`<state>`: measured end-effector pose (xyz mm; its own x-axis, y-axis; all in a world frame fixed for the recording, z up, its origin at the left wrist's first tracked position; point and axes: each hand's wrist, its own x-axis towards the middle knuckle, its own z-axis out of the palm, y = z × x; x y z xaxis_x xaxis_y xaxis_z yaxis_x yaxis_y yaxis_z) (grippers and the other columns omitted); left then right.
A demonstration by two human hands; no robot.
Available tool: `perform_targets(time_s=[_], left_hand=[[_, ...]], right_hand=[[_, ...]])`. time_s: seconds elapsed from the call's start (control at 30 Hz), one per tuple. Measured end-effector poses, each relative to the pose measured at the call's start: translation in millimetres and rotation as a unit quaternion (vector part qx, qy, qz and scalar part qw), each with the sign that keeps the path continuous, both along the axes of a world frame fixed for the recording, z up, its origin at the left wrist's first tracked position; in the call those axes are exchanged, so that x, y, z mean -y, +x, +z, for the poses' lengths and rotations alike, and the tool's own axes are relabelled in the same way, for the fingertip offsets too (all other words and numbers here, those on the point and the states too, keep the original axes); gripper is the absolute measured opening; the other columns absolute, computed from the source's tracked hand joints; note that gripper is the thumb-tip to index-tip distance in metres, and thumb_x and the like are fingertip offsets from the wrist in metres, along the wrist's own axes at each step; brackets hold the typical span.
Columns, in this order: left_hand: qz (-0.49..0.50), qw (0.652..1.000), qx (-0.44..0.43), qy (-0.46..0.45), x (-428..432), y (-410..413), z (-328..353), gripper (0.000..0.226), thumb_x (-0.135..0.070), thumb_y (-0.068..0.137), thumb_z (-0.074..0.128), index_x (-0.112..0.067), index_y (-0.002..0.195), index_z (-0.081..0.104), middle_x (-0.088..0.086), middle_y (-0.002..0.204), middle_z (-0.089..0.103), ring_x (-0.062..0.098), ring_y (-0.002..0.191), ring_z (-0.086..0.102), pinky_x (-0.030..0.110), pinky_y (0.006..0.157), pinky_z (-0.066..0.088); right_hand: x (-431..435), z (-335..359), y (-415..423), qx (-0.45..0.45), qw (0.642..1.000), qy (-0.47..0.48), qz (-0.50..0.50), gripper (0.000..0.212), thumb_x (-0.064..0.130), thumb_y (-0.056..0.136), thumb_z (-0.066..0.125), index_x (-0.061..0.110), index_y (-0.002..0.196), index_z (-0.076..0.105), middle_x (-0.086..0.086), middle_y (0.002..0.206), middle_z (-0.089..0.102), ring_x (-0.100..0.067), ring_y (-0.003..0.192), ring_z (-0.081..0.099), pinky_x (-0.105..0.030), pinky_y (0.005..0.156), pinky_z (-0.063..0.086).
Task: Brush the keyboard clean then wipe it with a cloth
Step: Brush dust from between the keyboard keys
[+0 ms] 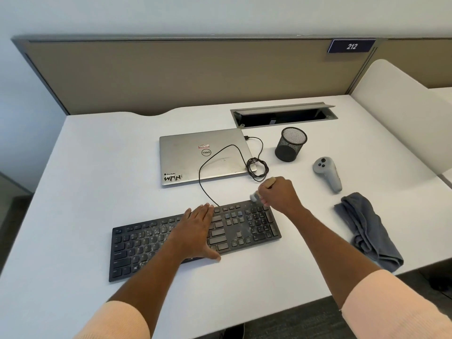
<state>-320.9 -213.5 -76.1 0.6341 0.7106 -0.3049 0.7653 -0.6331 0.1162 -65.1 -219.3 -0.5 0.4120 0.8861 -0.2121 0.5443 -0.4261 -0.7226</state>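
Observation:
A dusty black keyboard (247,225) lies slanted on the white desk (97,155). My left hand (195,231) rests flat on its middle keys with straight fingers and the thumb at the front edge. My right hand (277,193) grips a small brush (268,182) with a wooden handle. The brush's blurred bristle end is at the keyboard's far right corner, above the number pad. A crumpled grey cloth (367,232) lies on the desk to the right of the keyboard.
A shut silver laptop (203,157) lies behind the keyboard, joined to it by a coiled black cable (256,167). A black mesh pen cup (291,144), a grey controller (327,172) and an open cable hatch (283,115) are at the back right. A beige partition (171,72) bounds the desk.

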Motion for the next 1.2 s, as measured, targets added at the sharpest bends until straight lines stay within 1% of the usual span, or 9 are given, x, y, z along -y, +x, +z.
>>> perform_targets(time_s=[0.07, 0.13, 0.3, 0.47, 0.67, 0.8, 0.97, 1.1, 1.2], left_hand=[[0.006, 1.0, -0.002, -0.001, 0, -6, 0, 0.138, -0.088, 0.068, 0.057, -0.009, 0.157, -0.014, 0.009, 0.167, -0.009, 0.023, 0.154, -0.006, 0.04, 0.121, -0.007], [0.012, 1.0, 0.001, 0.003, 1, -9, 0, 0.139, -0.088, 0.068, 0.056, -0.009, 0.157, -0.014, 0.009, 0.167, -0.009, 0.023, 0.154, -0.006, 0.039, 0.119, -0.01], [0.01, 1.0, -0.001, -0.002, 1, -13, 2, 0.139, -0.089, 0.068, 0.055, -0.008, 0.156, -0.015, 0.009, 0.167, -0.009, 0.023, 0.154, -0.006, 0.04, 0.12, -0.009], [0.014, 1.0, -0.002, -0.007, 0, -23, 4, 0.139, -0.09, 0.068, 0.055, -0.008, 0.157, -0.013, 0.009, 0.167, -0.009, 0.023, 0.154, -0.006, 0.043, 0.122, -0.006], [0.007, 1.0, -0.005, -0.011, -3, -35, 4, 0.139, -0.09, 0.068, 0.055, -0.008, 0.157, -0.014, 0.009, 0.167, -0.01, 0.022, 0.154, -0.007, 0.042, 0.121, -0.007], [0.003, 1.0, 0.002, -0.015, -7, -44, 3, 0.14, -0.09, 0.067, 0.056, -0.009, 0.157, -0.013, 0.009, 0.167, -0.008, 0.022, 0.154, -0.005, 0.043, 0.122, -0.006], [-0.002, 1.0, 0.008, -0.024, -10, -57, 3, 0.141, -0.09, 0.065, 0.056, -0.009, 0.157, -0.014, 0.008, 0.167, -0.008, 0.021, 0.154, -0.005, 0.041, 0.122, -0.006], [-0.01, 1.0, 0.009, -0.023, -11, -62, 1, 0.14, -0.09, 0.065, 0.057, -0.01, 0.157, -0.011, 0.008, 0.167, -0.006, 0.021, 0.154, -0.003, 0.042, 0.122, -0.005], [-0.013, 0.999, 0.004, -0.03, -14, -61, -1, 0.142, -0.091, 0.063, 0.057, -0.011, 0.157, -0.012, 0.008, 0.167, -0.006, 0.023, 0.154, -0.002, 0.045, 0.123, -0.002]], right_hand=[[2, -4, -5, -0.014, 1.0, -0.016, 0.0, 0.034, 0.012, 0.089, 0.046, -0.003, 0.071, 0.07, -0.014, 0.063, 0.072, -0.027, 0.055, 0.073, -0.038, 0.058, 0.064], [4, -5, -13, -0.037, 0.999, -0.029, 0.02, 0.03, 0.01, 0.085, 0.048, -0.004, 0.069, 0.07, -0.017, 0.064, 0.072, -0.027, 0.055, 0.072, -0.042, 0.059, 0.064], [1, -6, -24, -0.048, 0.999, 0.003, 0.004, 0.033, 0.014, 0.09, 0.049, 0.002, 0.068, 0.072, -0.008, 0.06, 0.072, -0.026, 0.056, 0.073, -0.042, 0.062, 0.064], [1, -12, -28, 0.063, 0.997, 0.01, -0.037, 0.02, 0.019, 0.077, 0.057, 0.007, 0.062, 0.062, -0.01, 0.063, 0.069, -0.031, 0.065, 0.069, -0.037, 0.065, 0.057], [3, -9, -56, -0.022, 1.0, -0.013, -0.001, 0.018, 0.011, 0.079, 0.06, -0.001, 0.069, 0.068, -0.011, 0.058, 0.07, -0.024, 0.051, 0.07, -0.039, 0.054, 0.063], [0, 1, -58, -0.05, 0.998, -0.003, -0.041, 0.019, 0.008, 0.081, 0.058, -0.001, 0.07, 0.07, 0.0, 0.05, 0.068, -0.019, 0.047, 0.063, -0.023, 0.043, 0.051], [0, -5, -61, 0.028, 0.997, -0.02, -0.071, 0.015, 0.016, 0.075, 0.059, 0.004, 0.07, 0.067, 0.0, 0.05, 0.065, -0.022, 0.056, 0.067, -0.031, 0.061, 0.057], [-2, -8, -70, 0.012, 0.998, -0.042, -0.034, 0.02, 0.017, 0.068, 0.057, -0.002, 0.071, 0.064, -0.016, 0.059, 0.069, -0.032, 0.054, 0.07, -0.043, 0.056, 0.062], [-5, -2, -67, -0.023, 0.997, -0.027, -0.064, 0.019, 0.012, 0.074, 0.057, -0.005, 0.074, 0.067, -0.011, 0.058, 0.071, -0.021, 0.044, 0.065, -0.036, 0.05, 0.06]])
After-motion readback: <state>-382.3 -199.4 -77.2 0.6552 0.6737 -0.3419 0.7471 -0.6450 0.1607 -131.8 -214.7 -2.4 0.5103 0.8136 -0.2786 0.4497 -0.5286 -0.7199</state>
